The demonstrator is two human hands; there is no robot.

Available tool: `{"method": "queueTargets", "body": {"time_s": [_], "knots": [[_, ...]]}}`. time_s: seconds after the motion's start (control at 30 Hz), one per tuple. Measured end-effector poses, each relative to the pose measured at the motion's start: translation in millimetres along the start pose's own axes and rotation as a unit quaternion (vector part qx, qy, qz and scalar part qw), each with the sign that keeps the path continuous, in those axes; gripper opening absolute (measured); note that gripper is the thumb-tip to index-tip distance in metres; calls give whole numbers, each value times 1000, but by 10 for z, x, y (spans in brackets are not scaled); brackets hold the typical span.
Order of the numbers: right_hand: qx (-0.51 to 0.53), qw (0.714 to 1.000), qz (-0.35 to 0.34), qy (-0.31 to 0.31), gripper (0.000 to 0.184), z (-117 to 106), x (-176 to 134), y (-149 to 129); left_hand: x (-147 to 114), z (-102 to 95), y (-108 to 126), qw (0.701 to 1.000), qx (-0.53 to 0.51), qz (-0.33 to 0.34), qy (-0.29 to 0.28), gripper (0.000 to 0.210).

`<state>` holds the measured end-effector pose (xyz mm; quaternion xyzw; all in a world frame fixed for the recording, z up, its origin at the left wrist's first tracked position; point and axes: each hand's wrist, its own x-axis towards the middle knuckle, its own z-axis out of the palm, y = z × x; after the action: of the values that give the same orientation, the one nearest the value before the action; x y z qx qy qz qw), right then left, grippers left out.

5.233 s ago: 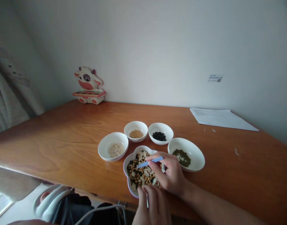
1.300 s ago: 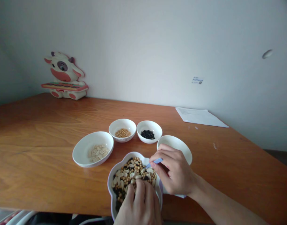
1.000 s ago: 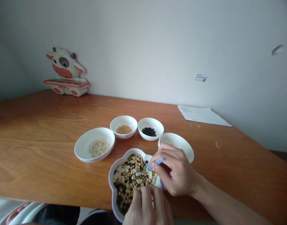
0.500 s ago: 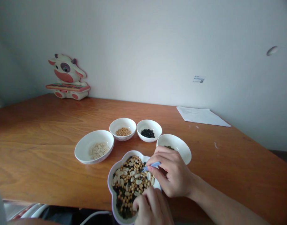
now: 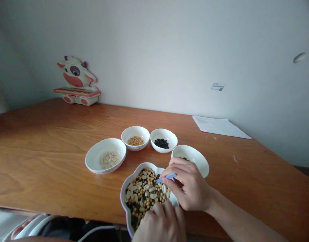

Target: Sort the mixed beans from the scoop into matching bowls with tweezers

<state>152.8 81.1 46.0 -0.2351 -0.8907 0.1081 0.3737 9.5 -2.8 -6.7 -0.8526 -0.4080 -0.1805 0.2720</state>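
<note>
Across the wooden table [image 5: 55, 158], which fills most of the view, four round white bowls stand in an arc beyond a flower-shaped bowl [image 5: 124, 193] at the near edge. That near bowl is heaped with a mix of pale seeds, yellow beans and dark beans. To its far left sits the widest bowl, with pale seeds [image 5: 105, 155]; further back stand a small bowl of yellow beans [image 5: 135, 137] and, just right of it, a small bowl of black beans [image 5: 163, 140]. The right-hand bowl [image 5: 194, 158] is partly hidden behind the right hand [image 5: 189, 188], so only a speck of dark green shows inside.

The left hand [image 5: 160, 227] rests on the near rim of the flower-shaped bowl, its grip curled over the edge and steadying it. The right hand's grip is narrow, thumb and fingers pinched around blue tweezers [image 5: 166, 177] whose tips point down and left into the mix. Whether the tips hold a bean cannot be told at this size.

Judging from this, picking goes best with one piece taken at a time from the top layer, squeezed gently so a round bean does not shoot out, while the steadying hand stays clear of the tips.

Far off, a cow toy [image 5: 77, 82] stands by the wall at left and a paper sheet [image 5: 220, 126] lies at right.
</note>
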Motion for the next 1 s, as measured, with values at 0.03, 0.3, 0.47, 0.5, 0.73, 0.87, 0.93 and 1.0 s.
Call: {"method": "queueTargets", "body": {"time_s": [0.03,0.3,0.47,0.5,0.73,0.87,0.93,1.0], "knots": [[-1,1000,-2,2,10,3,0,1,8,-3,-11,1000,-5,0,3,18],[2,1000,6,7,9,1,-19,21,12,-26,-103,999,-44,18,15,17],[-6,1000,15,2,9,-10,-14,16,15,-94,-343,984,-106,144,5,15],[-6,1000,13,3,9,-12,-12,14,15,-105,-389,979,-116,166,5,16],[-6,1000,12,5,9,5,-21,25,-93,-104,-509,972,-156,173,0,16],[1,1000,8,19,9,-3,-28,33,-140,-111,-509,969,-167,180,5,14],[11,999,7,33,9,-30,-19,29,-136,-116,-506,971,-170,169,2,18],[19,999,6,50,10,-72,2,25,-120,-118,-500,971,-175,163,5,21]]}}
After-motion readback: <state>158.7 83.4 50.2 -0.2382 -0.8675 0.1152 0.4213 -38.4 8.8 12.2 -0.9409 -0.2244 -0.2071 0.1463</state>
